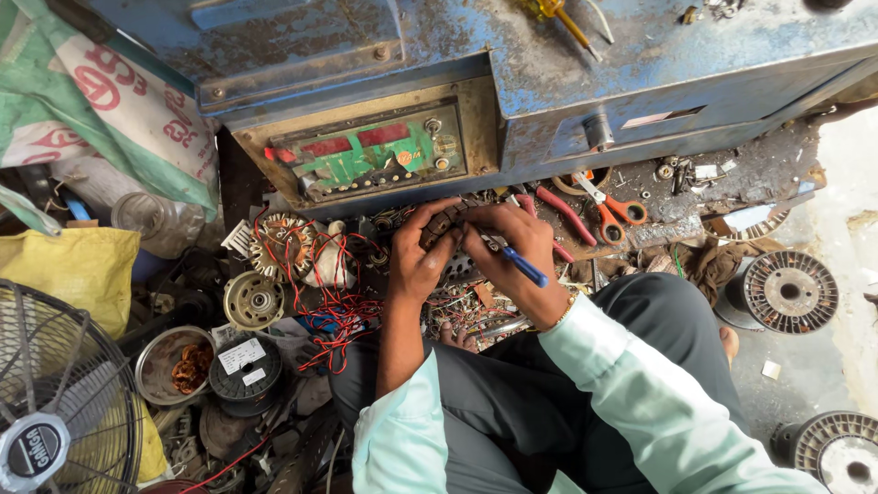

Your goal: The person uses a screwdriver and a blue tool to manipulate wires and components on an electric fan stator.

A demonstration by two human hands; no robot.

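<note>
Gripping a round motor stator (448, 222) between both hands, you hold it low in front of your knees, right under the blue machine (512, 82). Your left hand (416, 261) curls closed around the stator's near left edge, fingers wrapped over its rim. Your right hand (512, 242) presses onto the stator's right side with fingers bent, and a blue-handled tool (523, 267) is pinched in that same hand, its handle sticking out toward your wrist. Just left of your left hand lies another wound stator (279, 245) trailing red wires (325, 302), with a small round metal part (253, 300) beside it. Beyond your right hand, orange-handled scissors (611, 209) and red-handled pliers (562, 212) lie on the machine's ledge. Farther right of that hand sits a wire spool (786, 293) on the floor. Far off to your left stand a fan cage (55, 393), a yellow bag (78, 265) and a dark spool (245, 370).
</note>
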